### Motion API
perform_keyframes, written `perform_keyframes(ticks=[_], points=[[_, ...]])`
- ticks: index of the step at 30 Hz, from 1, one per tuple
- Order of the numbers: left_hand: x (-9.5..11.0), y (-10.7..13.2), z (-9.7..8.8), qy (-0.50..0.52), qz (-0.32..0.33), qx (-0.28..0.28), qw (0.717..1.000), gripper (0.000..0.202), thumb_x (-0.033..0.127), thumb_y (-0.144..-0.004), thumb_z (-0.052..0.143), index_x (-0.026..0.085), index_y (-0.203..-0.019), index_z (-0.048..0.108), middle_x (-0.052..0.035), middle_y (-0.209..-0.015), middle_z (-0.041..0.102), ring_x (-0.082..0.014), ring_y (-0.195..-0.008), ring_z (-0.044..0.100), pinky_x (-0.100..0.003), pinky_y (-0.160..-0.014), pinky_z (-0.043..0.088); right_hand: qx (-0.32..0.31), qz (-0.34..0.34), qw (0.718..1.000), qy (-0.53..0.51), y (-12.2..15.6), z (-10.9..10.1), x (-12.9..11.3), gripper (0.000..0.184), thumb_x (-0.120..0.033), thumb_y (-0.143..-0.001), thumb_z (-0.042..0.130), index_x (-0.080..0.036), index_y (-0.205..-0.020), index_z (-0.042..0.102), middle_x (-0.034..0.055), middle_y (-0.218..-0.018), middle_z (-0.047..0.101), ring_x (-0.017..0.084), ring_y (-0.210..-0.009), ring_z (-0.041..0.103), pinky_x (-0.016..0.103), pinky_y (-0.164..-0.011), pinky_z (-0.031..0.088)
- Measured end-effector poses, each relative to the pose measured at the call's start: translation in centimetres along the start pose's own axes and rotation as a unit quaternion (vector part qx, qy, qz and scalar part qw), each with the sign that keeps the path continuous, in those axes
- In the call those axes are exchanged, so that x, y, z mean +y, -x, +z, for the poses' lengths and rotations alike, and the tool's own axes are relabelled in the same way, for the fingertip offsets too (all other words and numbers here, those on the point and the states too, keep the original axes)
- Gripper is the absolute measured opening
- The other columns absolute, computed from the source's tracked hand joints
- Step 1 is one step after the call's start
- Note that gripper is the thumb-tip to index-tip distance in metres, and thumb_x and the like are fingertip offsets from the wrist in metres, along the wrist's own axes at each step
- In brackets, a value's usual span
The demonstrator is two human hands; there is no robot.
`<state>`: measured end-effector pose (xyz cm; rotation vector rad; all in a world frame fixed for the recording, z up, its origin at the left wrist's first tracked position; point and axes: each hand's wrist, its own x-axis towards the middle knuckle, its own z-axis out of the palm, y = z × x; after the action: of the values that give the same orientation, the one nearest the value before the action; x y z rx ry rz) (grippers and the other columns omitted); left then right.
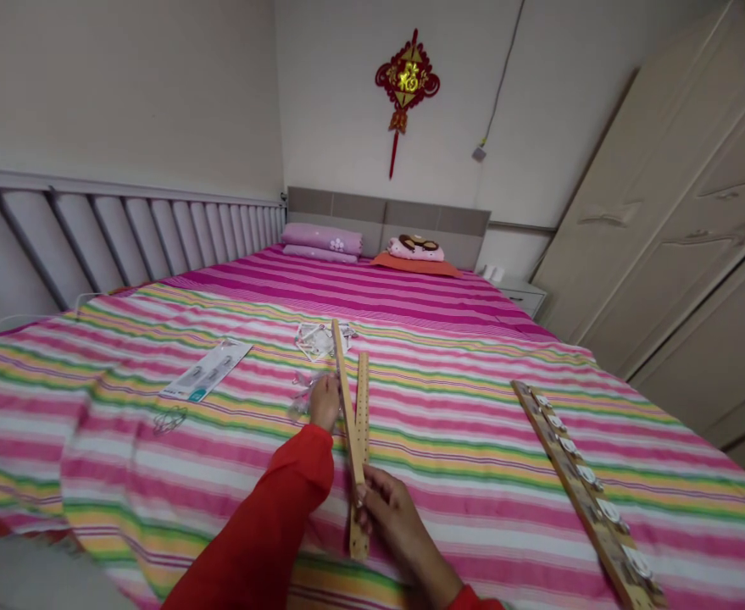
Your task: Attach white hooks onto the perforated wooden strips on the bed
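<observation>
My right hand pinches the near end of a narrow wooden strip, thumb on one side and fingers on the other. The strip slants across a second wooden strip, which has rows of small holes and lies on the blanket. My left hand is closed beside the upper half of the held strip; its fingertips are hidden, so what it grips does not show. Touching or just left of that hand lies a crumpled clear plastic bag. Another clear packet with white pieces sits past it.
A striped blanket covers the bed. On the right lies a wooden board with several white round fittings. To the left are a flat blister package and a wire-like loop. Folded bedding rests by the headboard.
</observation>
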<state>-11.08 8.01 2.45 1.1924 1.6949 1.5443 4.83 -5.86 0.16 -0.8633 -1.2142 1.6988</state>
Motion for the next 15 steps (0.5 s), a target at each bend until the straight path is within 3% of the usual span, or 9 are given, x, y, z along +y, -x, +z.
perform_keyframes(ticks=[6,11,15], points=[[0.7,-0.7,-0.8,-0.039,0.028,0.021,0.999,0.030,0.034,-0.087,0.033,0.022,-0.066,0.051,-0.0022,-0.063,0.055,-0.0197,-0.065,0.053,-0.032,-0.066,0.040,0.005,0.022,0.997,-0.075,-0.2,-0.1,0.5,0.035,-0.045,-0.069,0.076,-0.013,-0.080,0.063,-0.0033,-0.055,0.053,0.007,-0.044,0.047,0.017,-0.041,0.033],[1.5,-1.2,-1.6,-0.044,0.054,0.015,0.997,0.034,0.041,-0.089,0.033,0.021,-0.082,0.058,-0.0069,-0.085,0.065,-0.0230,-0.086,0.059,-0.033,-0.078,0.041,-0.005,0.009,0.998,-0.063,1.0,-0.5,0.2,0.034,-0.045,-0.070,0.075,-0.013,-0.074,0.063,-0.0026,-0.056,0.053,0.006,-0.043,0.045,0.017,-0.041,0.033],[2.2,-1.9,-1.9,-0.044,0.057,0.023,0.997,0.039,0.048,-0.089,0.031,0.021,-0.081,0.057,-0.0078,-0.086,0.065,-0.0226,-0.080,0.060,-0.033,-0.073,0.043,-0.028,0.023,0.998,-0.041,3.0,-1.2,-0.3,0.036,-0.047,-0.073,0.072,-0.014,-0.085,0.067,-0.0018,-0.060,0.053,0.006,-0.043,0.044,0.017,-0.041,0.033]])
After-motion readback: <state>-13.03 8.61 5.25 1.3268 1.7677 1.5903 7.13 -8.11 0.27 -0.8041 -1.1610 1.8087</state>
